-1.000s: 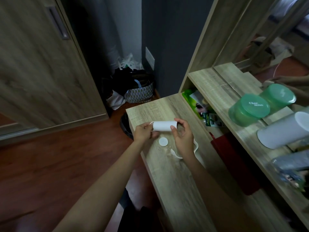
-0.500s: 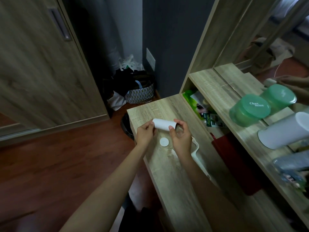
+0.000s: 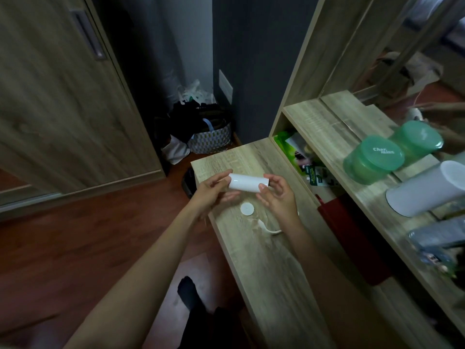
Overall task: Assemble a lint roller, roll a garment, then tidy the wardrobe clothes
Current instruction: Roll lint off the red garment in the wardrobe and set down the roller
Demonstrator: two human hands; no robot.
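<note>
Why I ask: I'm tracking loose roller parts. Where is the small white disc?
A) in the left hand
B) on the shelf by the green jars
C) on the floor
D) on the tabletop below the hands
D: the white disc lies flat on the wooden tabletop, just below the white roll held by the left hand and right hand.

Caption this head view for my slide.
Left hand and right hand hold a white roll above a round white disc on the desk.

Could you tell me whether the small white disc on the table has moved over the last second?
No. The white disc lies where it did on the table, the same way off its far left corner, beneath the white roll.
</note>
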